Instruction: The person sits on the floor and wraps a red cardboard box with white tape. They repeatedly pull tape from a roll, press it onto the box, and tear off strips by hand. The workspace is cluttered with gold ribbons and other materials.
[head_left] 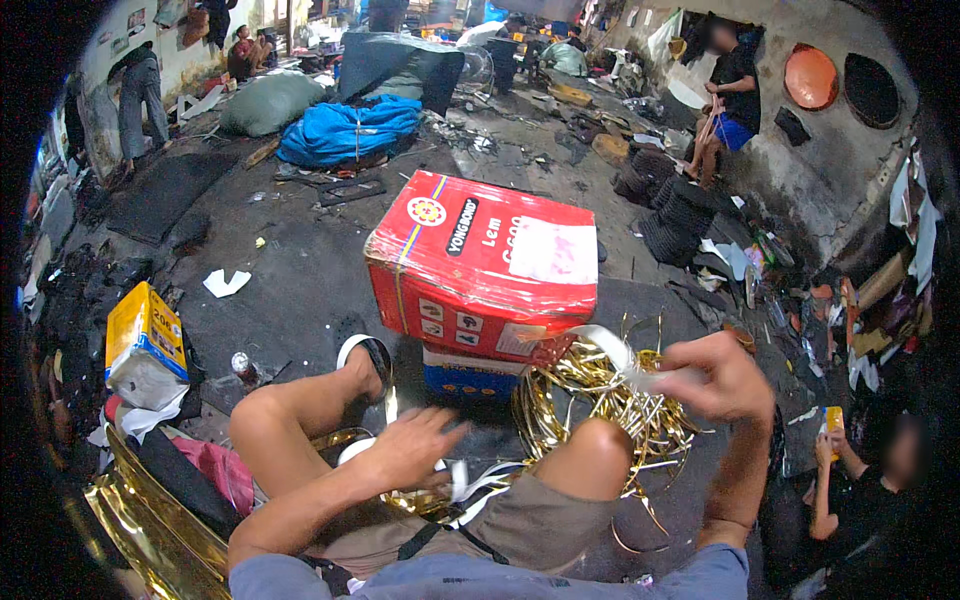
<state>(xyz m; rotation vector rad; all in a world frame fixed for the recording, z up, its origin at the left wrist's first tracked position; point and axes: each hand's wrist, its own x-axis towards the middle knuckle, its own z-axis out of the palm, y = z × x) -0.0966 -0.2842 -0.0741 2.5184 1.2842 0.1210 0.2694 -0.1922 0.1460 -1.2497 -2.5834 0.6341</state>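
Observation:
My right hand (pixel 722 380) is raised on the right, its fingers closed on a white strip (pixel 612 350) that arcs leftward in front of the red box. The strip's near end blurs with motion. My left hand (pixel 418 448) hovers low over my lap with its fingers stretched out. Beside its fingertips lie loose white strips (pixel 485 480); I cannot make out whether its thumb touches one. A tangled heap of shiny gold strips (pixel 650 410) spreads around my right knee. Straight ahead, the large red box (pixel 480 270) rests on a blue box (pixel 465 378).
A yellow and blue box (pixel 146 335) stands at left, above gold sheeting (pixel 165 510). Farther off are a blue tarp bundle (pixel 350 130) and a grey-green sack (pixel 272 104). One person (pixel 738 95) stands by the right wall; another (pixel 855 490) sits at lower right. Scraps litter the floor.

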